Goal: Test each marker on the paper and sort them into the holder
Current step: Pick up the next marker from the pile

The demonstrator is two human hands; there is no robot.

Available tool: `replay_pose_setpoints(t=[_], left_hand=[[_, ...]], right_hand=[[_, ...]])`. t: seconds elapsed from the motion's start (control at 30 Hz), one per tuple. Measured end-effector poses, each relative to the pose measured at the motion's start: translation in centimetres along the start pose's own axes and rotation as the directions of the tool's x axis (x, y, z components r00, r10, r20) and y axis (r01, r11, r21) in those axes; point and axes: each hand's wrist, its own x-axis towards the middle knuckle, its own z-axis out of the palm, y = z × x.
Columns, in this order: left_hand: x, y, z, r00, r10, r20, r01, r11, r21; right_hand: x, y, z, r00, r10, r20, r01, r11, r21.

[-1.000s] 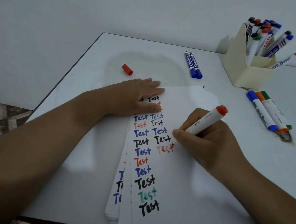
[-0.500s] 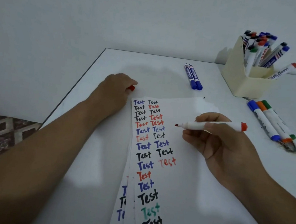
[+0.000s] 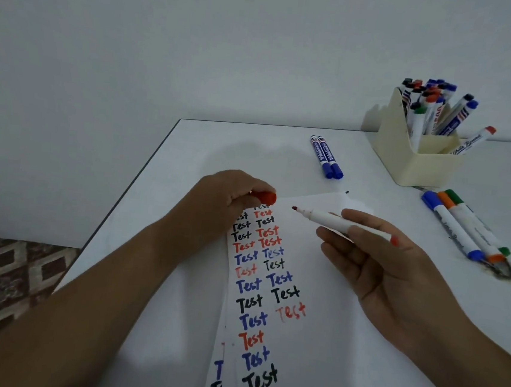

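A white table (image 3: 189, 155) stands against a pale wall (image 3: 201, 32), with a patch of brown patterned floor (image 3: 5, 278) showing past its left edge. On the table lies a fanned stack of paper sheets (image 3: 310, 354), the top sheet covered in two columns of the word "Test" in black, blue, red and green. At the far right of the table sits a cream marker holder (image 3: 419, 165), packed with upright and leaning markers (image 3: 431, 104) whose caps are red, blue, black and green. The left hand (image 3: 228, 203) hovers at the top left corner of the paper, its fingers curled and pinching a red cap (image 3: 265, 196). The right hand (image 3: 390, 268) is palm-up over the right side of the paper, its thumb and curled fingers gripping an uncapped red marker (image 3: 344, 225), which lies nearly level with its bare red tip pointing left toward the cap, the two close but apart. Near the holder's front, three markers (image 3: 463, 229) with blue, orange and green caps lie side by side, touching. Farther back, left of the holder, two blue markers (image 3: 326, 158) lie together.
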Motion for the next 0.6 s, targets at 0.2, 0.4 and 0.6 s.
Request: replay_pose_setpoints(t=[0.2,0.4,0.6], left_hand=[[0.1,0.2,0.7,0.988,0.157,0.001,-0.157,0.987,0.032],[-0.1,1.3,0.7,0.96,0.281,-0.02,-0.28,0.959,0.042],[-0.2,3.0,0.8,0.986,0.106,0.131,-0.11,0.994,0.022]], right_hand=[[0.0,0.1,0.0,1.0,-0.002,0.0,0.002,0.998,-0.063],[0.1,0.2,-0.1,1.0,0.003,-0.005,-0.003,0.995,-0.097],[0.1,0.5,-0.1,1.0,-0.006,-0.001,0.006,0.986,-0.167]])
